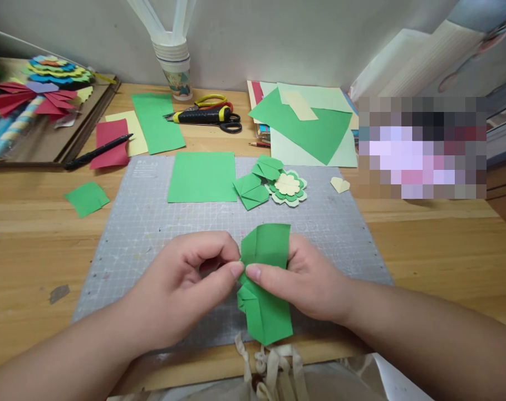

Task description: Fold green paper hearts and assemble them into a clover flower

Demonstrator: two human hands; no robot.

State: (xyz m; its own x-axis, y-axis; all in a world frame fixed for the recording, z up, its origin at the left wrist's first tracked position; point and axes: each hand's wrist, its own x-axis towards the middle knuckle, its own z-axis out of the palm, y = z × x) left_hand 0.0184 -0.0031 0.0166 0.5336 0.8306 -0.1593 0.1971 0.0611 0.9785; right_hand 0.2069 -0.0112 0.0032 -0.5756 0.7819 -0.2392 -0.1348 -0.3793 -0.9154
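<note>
Both hands hold a folded piece of green paper (pixel 268 309) above the front of the grey cutting mat (pixel 169 223). My left hand (pixel 190 278) pinches its left edge between thumb and forefinger. With the thumb on its face and the fingers behind it, my right hand (pixel 306 278) grips the paper from the right. Creases run along the paper, and small folds stick out at its left side. Beyond the hands lie a flat green sheet (pixel 201 177), two folded green paper pieces (pixel 251 191) and a layered paper flower (pixel 288 185).
Scissors (pixel 231 123) and a black-yellow utility knife (pixel 200 115) lie behind the mat, near stacked paper cups (pixel 178 75). A black pen (pixel 100 151) rests on red paper at the left. Paper sheets (pixel 311 125) are piled back right; a cardboard tray (pixel 86 120) holds paper crafts.
</note>
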